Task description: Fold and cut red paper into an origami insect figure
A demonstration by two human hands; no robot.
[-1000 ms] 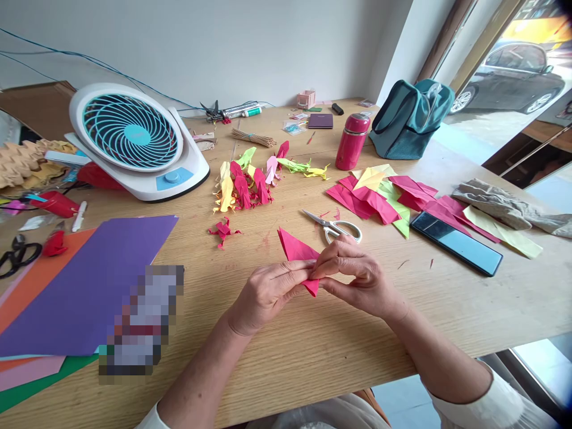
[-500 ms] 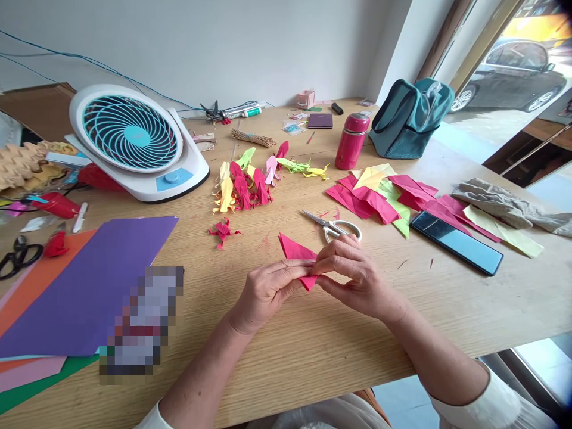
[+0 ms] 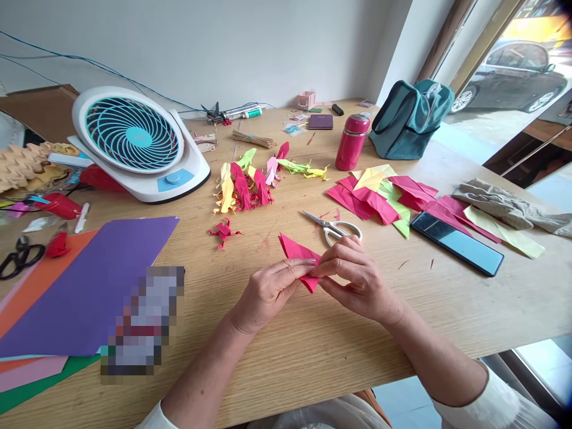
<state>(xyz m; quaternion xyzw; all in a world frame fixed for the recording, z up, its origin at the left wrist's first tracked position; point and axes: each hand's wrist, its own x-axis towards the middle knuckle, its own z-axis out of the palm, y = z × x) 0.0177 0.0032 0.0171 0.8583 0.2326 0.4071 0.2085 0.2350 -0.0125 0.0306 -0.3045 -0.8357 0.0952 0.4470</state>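
A folded piece of pink paper [image 3: 295, 250] is held just above the wooden table [image 3: 313, 351] in front of me. My left hand [image 3: 267, 293] pinches its lower left part, fingers pressed together. My right hand [image 3: 357, 279] pinches it from the right, thumb and fingers closed on the fold. One pointed flap of the paper sticks out up and to the left. White-handled scissors [image 3: 333, 226] lie just beyond my right hand.
A white and teal fan [image 3: 134, 143] stands at the back left. Purple, orange and green sheets [image 3: 89, 286] lie at the left. Several folded paper figures [image 3: 243, 185], cut paper pieces [image 3: 379, 196], a phone [image 3: 456, 243], a pink flask [image 3: 352, 142] and a teal bag [image 3: 409, 119] lie beyond.
Both hands have stayed on the pink paper, shifting only slightly as the fingers work the fold. Nothing else has moved.
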